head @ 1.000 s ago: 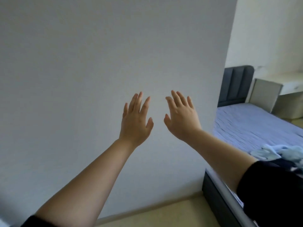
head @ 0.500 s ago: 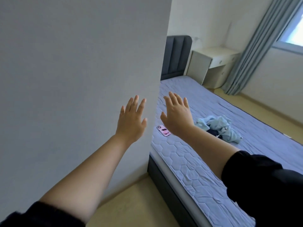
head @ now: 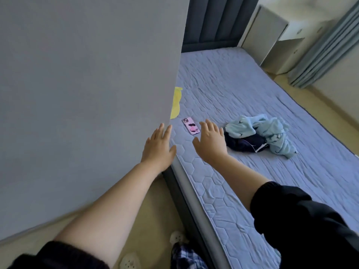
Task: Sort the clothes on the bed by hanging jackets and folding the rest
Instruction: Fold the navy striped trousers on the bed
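reaching for the clothes pile looks like the step in hand, imo: both hands are empty and nothing seems sorted yet. left hand (head: 159,146) hangs in front of the wall (head: 87,84) corner, fingers (head: 162,131) straight & loosely spread, holding nothing. right hand (head: 210,141) is over the near side of the bed (head: 242,84), its fingers (head: 208,126) spread wide, also holding nothing. can't tell if either hand touches anything.

to do it well: go for the light blue garment (head: 260,131) first, since it lies on top of & partly over the dark navy garment (head: 244,143). grab one piece only, lift & shake it out to judge jacket vs. foldable. crumpled like this, i can't tell which is which. mind the phone (head: 191,126), on the mattress just left of the right fingertips; don't drag cloth over it. a yellow cloth (head: 175,102) peeks out past the wall edge, further up the bed, prob. part of the job too.

re position: the pile lies to the right of the right hand's fingers, near but apart. the navy piece is the closer one, just beside the hand's outer edge in this view. the left hand is well apart from the pile, w/ phone & right hand between.
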A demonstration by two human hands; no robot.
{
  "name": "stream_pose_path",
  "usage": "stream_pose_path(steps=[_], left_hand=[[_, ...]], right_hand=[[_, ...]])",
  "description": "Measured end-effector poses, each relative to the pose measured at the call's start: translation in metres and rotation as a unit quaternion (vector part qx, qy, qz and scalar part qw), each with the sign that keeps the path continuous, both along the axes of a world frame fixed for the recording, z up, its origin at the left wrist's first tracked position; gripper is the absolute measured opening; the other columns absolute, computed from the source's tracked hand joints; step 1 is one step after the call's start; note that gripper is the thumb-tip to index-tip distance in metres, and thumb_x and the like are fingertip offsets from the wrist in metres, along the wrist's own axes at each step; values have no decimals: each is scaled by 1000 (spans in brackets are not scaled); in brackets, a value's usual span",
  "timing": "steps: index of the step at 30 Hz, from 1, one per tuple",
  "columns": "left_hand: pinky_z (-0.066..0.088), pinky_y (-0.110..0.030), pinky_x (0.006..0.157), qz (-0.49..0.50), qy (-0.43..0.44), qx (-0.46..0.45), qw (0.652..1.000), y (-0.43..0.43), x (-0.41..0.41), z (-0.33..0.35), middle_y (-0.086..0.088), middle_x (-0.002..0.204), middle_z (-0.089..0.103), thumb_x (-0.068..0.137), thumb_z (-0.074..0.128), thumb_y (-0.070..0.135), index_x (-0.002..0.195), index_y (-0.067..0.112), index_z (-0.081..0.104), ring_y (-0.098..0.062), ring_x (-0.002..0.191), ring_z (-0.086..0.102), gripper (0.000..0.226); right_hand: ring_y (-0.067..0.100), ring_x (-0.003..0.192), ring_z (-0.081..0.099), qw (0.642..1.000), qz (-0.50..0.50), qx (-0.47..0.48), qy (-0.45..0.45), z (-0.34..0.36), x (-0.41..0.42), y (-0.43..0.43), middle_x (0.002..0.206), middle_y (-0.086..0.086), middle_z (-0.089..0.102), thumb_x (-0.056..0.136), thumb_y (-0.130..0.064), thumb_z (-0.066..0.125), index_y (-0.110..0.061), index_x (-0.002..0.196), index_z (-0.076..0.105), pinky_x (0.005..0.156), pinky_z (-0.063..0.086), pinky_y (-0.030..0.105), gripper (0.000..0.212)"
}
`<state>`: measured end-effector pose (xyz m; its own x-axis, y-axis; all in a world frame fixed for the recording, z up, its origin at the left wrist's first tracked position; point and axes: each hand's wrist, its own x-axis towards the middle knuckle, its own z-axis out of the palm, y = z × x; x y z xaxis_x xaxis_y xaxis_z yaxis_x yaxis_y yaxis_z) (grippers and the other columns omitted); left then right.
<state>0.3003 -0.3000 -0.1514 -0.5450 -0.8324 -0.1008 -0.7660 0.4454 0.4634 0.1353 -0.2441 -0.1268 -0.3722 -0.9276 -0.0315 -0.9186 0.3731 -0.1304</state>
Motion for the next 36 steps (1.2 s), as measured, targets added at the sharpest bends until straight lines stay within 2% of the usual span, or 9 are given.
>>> stream_pose_path(steps=[5, 11, 18, 23, 28, 36], left_hand=[[18, -38, 116, 14, 13, 29, 999, -3, -29, -63, -7, 161, 6, 99, 44, 28, 153, 18, 11, -23, 147, 10, 64], [21, -37, 115, 29, 24, 55, 998, 5, -74, -159, -6, 160, 12, 98, 43, 25, 152, 18, 15, -23, 145, 16, 61], [18, -36, 116, 44, 44, 26, 998, 2, -110, -289, -6, 160, 12, 98, 43, 26, 152, 18, 13, -22, 146, 13, 63], [19, -41, 117, 37, 35, -9, 999, 3, -138, -348, -6, 161, 7, 98, 44, 29, 153, 21, 10, -23, 146, 12, 65], [17, -41, 117, 75, -11, -35, 997, 33, -166, -383, -6, 161, 4, 99, 41, 32, 153, 21, 7, -24, 146, 10, 65], [17, -45, 116, 148, -68, -54, 985, 78, -274, -417, -8, 160, -4, 98, 42, 31, 153, 23, 2, -27, 147, 4, 69]], right_hand=[[29, 136, 29, 999, 34, 28, -18, -71, -33, -23, 148, 10, 33, 92, -30, 45, -9, 141, 32, 112, 19, 43, 54], [28, 139, 26, 997, 41, 59, -19, -174, -83, -19, 152, 11, 28, 93, -29, 44, -9, 144, 29, 114, 17, 43, 56], [28, 131, 34, 999, 24, 11, -21, -302, -121, -40, 142, 9, 39, 92, -27, 46, -9, 138, 36, 106, 23, 39, 51], [29, 130, 35, 999, 34, -32, -28, -375, -140, -48, 141, 9, 39, 91, -28, 46, -9, 138, 37, 106, 25, 41, 52], [30, 137, 28, 997, 43, -31, -60, -415, -181, -27, 150, 10, 29, 93, -31, 46, -9, 142, 32, 112, 23, 44, 55], [29, 135, 30, 995, 62, -40, -70, -438, -292, 21, 148, 9, 31, 92, -31, 46, -8, 141, 33, 112, 23, 46, 55]])
